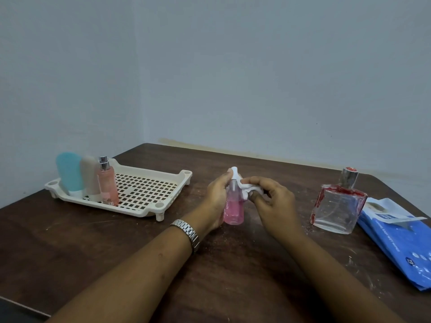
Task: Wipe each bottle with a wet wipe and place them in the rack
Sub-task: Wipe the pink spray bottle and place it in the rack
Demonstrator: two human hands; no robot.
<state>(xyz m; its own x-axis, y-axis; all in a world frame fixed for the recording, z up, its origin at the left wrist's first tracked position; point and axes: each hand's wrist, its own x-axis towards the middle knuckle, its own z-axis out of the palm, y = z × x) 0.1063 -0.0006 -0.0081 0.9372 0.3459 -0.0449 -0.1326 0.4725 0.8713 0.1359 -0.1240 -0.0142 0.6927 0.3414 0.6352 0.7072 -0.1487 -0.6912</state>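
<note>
Left hand [215, 201] grips an upright pink bottle [234, 206] near the table's [233, 264] middle; right hand [270, 201] pinches a wet wipe [248, 188] against its neck. A slippery bottle might topple. The rack [149, 194] sits toward the left edge.

Nothing legible anywhere. Blue wipes pack [396, 243], near right: one line of white lettering along its length and a small round white mark toward its near end, both too blurred to read. Peach spray bottle [107, 185] in the rack [186, 172], far left: small mark at its foot, unreadable.
</note>
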